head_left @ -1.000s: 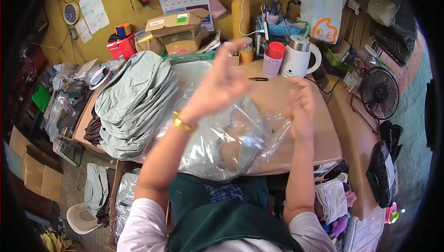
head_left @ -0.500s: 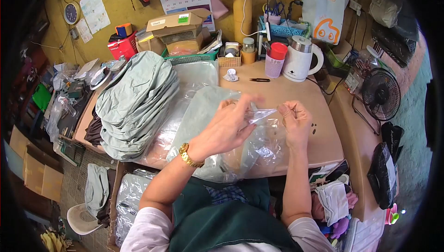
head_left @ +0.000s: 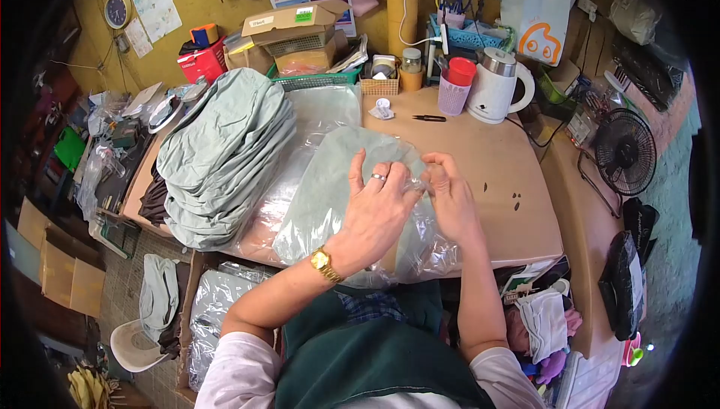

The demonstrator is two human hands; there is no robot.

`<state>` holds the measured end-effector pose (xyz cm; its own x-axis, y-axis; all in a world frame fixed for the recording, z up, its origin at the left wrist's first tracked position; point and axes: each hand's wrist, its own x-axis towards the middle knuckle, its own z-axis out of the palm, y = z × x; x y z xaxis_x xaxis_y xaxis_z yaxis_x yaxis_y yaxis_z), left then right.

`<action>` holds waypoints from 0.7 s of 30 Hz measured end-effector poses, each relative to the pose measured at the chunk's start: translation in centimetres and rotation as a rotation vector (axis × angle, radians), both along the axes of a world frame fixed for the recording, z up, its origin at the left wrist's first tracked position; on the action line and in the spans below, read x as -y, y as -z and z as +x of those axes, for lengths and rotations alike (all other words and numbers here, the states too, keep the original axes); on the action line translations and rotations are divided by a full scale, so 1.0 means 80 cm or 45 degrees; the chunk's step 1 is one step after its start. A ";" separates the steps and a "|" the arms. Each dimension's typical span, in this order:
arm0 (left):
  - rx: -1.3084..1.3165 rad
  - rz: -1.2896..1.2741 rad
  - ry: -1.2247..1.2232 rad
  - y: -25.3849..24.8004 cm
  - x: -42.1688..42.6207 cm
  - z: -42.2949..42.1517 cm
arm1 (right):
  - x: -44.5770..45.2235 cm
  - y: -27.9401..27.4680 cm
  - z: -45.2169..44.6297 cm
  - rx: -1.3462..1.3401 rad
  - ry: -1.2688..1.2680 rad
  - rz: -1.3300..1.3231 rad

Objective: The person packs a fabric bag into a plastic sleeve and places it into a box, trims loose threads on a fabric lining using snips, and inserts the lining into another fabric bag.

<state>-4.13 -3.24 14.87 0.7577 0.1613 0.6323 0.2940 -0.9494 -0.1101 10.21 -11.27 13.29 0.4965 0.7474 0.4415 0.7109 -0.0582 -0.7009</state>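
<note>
In front of me on the table lies a clear plastic bag [head_left: 439, 248] with a pale grey-green folded cloth [head_left: 319, 191] inside it. My left hand [head_left: 382, 210], with a ring and a gold watch, pinches the gathered edge of the bag between thumb and forefinger; its little finger sticks up. Close against it, my right hand [head_left: 452, 202] has its fingertips closed on the same bit of plastic. The exact grip is partly hidden by the fingers.
A tall pile of grey-green cloth pieces [head_left: 221, 161] stands on the left, beside flat plastic bags [head_left: 319, 112]. Small black snips [head_left: 429, 118], a white kettle [head_left: 495, 86] and a lilac cup [head_left: 454, 94] sit toward the back. A black fan [head_left: 624, 141] is at the right.
My hands have come together; before, they were apart with the plastic stretched between them. The right hand has moved left, and the bag's edge is now bunched at the fingertips. The view has shifted slightly.
</note>
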 end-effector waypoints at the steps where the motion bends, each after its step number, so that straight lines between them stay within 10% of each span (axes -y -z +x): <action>1: 0.118 0.060 -0.069 0.007 -0.002 0.006 | -0.003 0.004 0.005 -0.384 -0.298 0.067; 9: 0.495 -0.147 0.292 0.028 -0.015 0.019 | 0.006 0.000 0.022 -1.003 -0.877 -0.126; 18: 0.428 -0.279 0.226 0.016 0.015 0.008 | -0.003 -0.003 0.008 -0.616 -0.219 0.058; 21: 0.351 -0.648 0.296 0.021 0.015 -0.008 | -0.006 0.020 0.031 -1.107 -0.173 0.508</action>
